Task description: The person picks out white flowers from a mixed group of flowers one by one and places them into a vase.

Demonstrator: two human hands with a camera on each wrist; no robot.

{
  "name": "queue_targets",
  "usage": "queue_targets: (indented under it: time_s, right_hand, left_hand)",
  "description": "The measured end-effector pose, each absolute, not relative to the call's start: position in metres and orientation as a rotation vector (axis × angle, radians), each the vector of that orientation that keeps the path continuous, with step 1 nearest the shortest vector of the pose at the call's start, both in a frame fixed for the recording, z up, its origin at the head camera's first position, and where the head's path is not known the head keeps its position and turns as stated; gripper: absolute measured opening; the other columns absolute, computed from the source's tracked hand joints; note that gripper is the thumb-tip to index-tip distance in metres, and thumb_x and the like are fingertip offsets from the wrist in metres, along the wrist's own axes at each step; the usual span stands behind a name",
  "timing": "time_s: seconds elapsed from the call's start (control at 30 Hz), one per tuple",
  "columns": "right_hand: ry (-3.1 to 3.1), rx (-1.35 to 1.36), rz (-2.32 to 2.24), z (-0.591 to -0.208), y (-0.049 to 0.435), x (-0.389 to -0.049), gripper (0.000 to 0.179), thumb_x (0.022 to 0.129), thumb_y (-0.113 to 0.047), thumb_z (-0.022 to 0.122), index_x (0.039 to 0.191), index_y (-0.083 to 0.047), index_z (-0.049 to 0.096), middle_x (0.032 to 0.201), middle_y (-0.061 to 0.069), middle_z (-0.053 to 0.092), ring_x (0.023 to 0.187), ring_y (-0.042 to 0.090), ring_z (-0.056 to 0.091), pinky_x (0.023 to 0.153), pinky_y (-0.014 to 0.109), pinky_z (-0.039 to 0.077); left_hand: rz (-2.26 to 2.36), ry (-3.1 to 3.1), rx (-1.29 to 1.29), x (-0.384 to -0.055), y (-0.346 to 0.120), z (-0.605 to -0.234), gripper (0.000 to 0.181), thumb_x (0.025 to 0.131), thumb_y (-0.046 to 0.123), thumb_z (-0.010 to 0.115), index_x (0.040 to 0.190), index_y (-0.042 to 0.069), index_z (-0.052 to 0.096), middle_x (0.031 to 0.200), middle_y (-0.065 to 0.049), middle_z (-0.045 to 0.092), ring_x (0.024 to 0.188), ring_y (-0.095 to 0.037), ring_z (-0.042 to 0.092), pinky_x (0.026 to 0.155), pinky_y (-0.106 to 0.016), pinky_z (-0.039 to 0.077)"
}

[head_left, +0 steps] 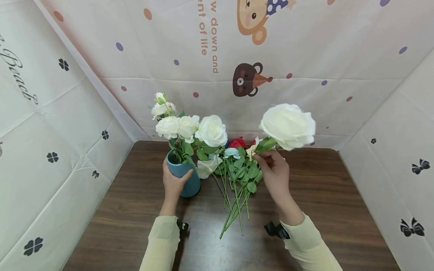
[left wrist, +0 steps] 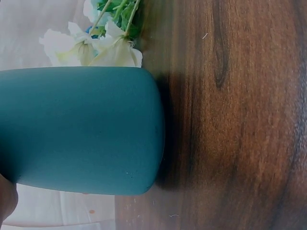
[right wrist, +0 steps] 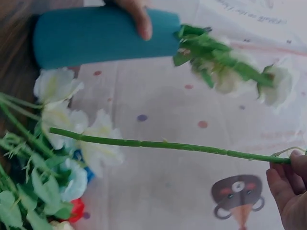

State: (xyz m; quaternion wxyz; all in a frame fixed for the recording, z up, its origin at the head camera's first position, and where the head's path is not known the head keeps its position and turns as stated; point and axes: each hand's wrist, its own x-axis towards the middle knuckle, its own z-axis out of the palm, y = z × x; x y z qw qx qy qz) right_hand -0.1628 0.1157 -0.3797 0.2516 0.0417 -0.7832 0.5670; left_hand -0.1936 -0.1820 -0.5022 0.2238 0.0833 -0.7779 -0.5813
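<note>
My left hand grips a teal vase round its upper side, with the thumb across the front. The vase stands upright on the table and holds several white roses with green leaves. Off to the right, my right hand pinches the stem of one large white rose, its bloom raised above the fingers. In the right wrist view the long green stem sticks out bare from the fingers towards the vase side. The left wrist view shows mostly the vase's lower body and base.
Between the hands lies a heap of artificial flowers, with a red bloom, a light blue bloom, white petals and crossing stems on the wooden table. A printed cloth backdrop rises behind the table.
</note>
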Motion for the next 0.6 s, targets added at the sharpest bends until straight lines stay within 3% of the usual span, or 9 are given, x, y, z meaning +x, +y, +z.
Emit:
queue_targets:
  time_s: [0.17, 0.23, 0.37, 0.5, 0.6]
  right_hand:
    - [-2.036, 0.235, 1.525, -0.372, 0.111, -0.145, 0.010, 0.089, 0.009, 0.071, 0.098, 0.010, 0.069, 0.092, -0.022, 0.068, 0.073, -0.010, 0.057, 0.062, 0.011, 0.044]
    - [-1.977, 0.306, 1.528, -0.370, 0.108, -0.139, 0.012, 0.089, 0.011, 0.069, 0.101, 0.011, 0.069, 0.095, -0.033, 0.065, 0.072, -0.011, 0.055, 0.061, 0.011, 0.043]
    - [-1.758, 0.467, 1.710, -0.366, 0.100, -0.127, 0.012, 0.091, 0.008, 0.068, 0.103, 0.009, 0.070, 0.098, -0.025, 0.068, 0.068, -0.005, 0.051, 0.060, 0.014, 0.041]
    - [-1.554, 0.539, 1.917, -0.364, 0.089, -0.118, 0.021, 0.092, 0.002, 0.071, 0.110, -0.010, 0.075, 0.101, -0.013, 0.071, 0.061, -0.001, 0.046, 0.053, 0.019, 0.037]
    - [-1.477, 0.507, 1.982, -0.365, 0.077, -0.112, 0.032, 0.094, -0.008, 0.073, 0.124, -0.017, 0.068, 0.113, -0.013, 0.071, 0.062, -0.004, 0.046, 0.052, 0.020, 0.034]
  left_hand:
    - [-1.606, -2.140, 0.219, -0.195, -0.182, -0.502, 0.102, 0.076, 0.017, 0.085, 0.160, 0.007, 0.028, 0.157, -0.021, 0.043, 0.140, -0.044, 0.046, 0.111, -0.067, 0.038]
    - [-1.609, -2.138, 0.217, -0.195, -0.183, -0.503, 0.102, 0.076, 0.017, 0.085, 0.160, 0.007, 0.027, 0.157, -0.021, 0.043, 0.140, -0.043, 0.046, 0.111, -0.067, 0.038]
    - [-1.619, -2.139, 0.219, -0.195, -0.183, -0.503, 0.102, 0.077, 0.017, 0.085, 0.160, 0.008, 0.027, 0.158, -0.021, 0.042, 0.141, -0.043, 0.045, 0.111, -0.067, 0.038]
    - [-1.620, -2.140, 0.231, -0.195, -0.184, -0.504, 0.102, 0.077, 0.018, 0.085, 0.160, 0.008, 0.027, 0.158, -0.021, 0.042, 0.141, -0.043, 0.045, 0.112, -0.066, 0.037]
    - [-1.614, -2.138, 0.233, -0.195, -0.184, -0.504, 0.103, 0.076, 0.017, 0.086, 0.160, 0.008, 0.027, 0.158, -0.021, 0.043, 0.140, -0.043, 0.046, 0.111, -0.066, 0.038]
